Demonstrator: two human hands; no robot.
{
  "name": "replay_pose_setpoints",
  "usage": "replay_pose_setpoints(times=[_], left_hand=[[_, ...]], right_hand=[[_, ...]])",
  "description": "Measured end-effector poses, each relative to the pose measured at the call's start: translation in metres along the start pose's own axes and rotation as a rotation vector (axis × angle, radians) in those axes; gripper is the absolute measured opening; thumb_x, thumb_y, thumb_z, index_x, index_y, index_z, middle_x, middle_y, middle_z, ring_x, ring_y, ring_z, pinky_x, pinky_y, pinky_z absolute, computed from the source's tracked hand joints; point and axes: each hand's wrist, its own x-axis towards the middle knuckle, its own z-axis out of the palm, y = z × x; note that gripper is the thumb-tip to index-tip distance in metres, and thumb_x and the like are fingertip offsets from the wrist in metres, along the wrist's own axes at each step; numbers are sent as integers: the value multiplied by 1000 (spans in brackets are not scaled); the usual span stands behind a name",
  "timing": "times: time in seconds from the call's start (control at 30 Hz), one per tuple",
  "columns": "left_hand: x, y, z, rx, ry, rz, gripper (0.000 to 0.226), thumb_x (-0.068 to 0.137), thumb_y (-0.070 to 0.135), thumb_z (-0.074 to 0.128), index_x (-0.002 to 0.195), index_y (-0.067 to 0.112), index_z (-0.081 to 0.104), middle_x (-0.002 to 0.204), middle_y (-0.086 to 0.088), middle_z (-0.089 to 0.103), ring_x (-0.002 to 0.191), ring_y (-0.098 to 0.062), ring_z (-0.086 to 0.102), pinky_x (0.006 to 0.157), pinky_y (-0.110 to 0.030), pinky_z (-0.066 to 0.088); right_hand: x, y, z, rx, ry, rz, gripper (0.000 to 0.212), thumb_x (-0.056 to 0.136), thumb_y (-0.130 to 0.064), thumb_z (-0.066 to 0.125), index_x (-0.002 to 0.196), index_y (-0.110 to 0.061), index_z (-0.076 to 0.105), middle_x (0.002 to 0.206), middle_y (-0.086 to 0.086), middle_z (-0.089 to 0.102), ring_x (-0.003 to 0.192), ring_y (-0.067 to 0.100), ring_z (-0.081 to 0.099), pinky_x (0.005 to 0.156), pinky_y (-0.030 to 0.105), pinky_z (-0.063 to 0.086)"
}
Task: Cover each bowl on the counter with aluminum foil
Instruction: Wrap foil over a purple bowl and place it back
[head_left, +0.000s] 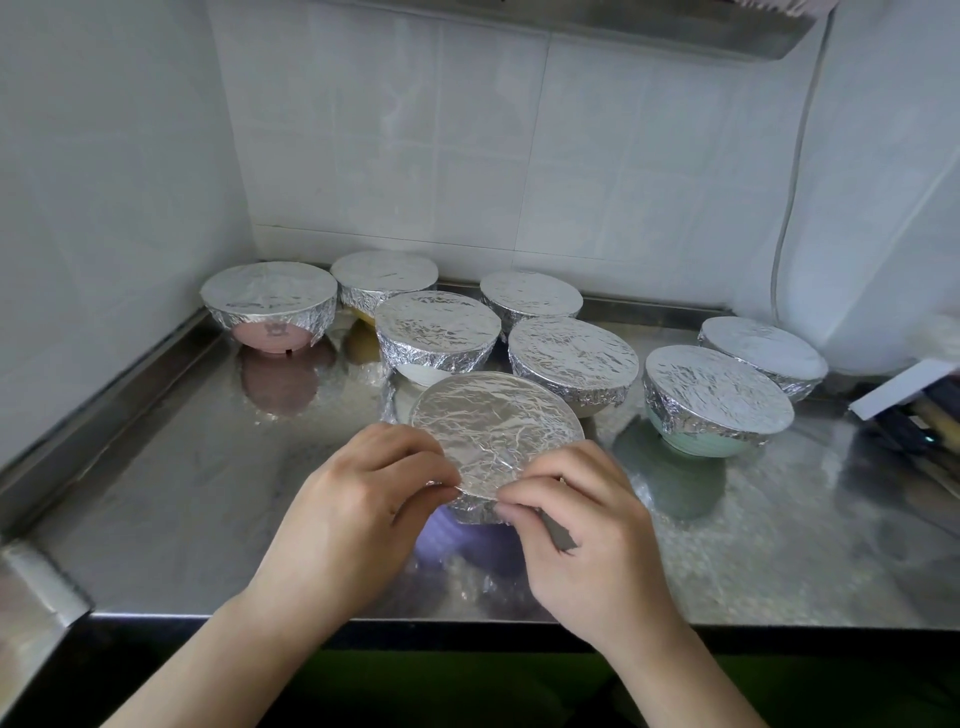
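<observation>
While hands pinch foil, no writing reads.

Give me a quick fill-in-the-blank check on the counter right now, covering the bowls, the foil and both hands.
1. Counting the one being worked on, ____ bowls on the steel counter have foil over them.
2. The left hand and right hand pinch the foil at the near rim of the ____ bowl.
3. The far-left bowl shows ____ below its foil.

Missing words: eight; purple; pink
</observation>
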Motion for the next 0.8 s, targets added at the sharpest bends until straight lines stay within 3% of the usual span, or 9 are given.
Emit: replay_pose_setpoints(times=[0.3, 0.8], left_hand=[[0, 6, 7, -16, -6, 3, 13, 95, 26, 66, 91, 20, 77, 99, 14, 63, 89, -11, 63, 68, -34, 54], [0, -1, -10, -15, -47, -47, 3, 87, 23, 75, 87, 24, 77, 97, 18, 64, 90, -6, 64, 71, -30, 53]], right_hand=[[-1, -2, 3, 3, -3, -18, 10, 90, -2, 81, 84, -10, 78, 87, -3, 65, 85, 22, 60, 76, 40, 48], [0, 3, -3, 17, -48, -30, 10, 91, -3, 81, 85, -10, 76, 90, -5, 65, 88, 21, 60, 77, 42, 49]])
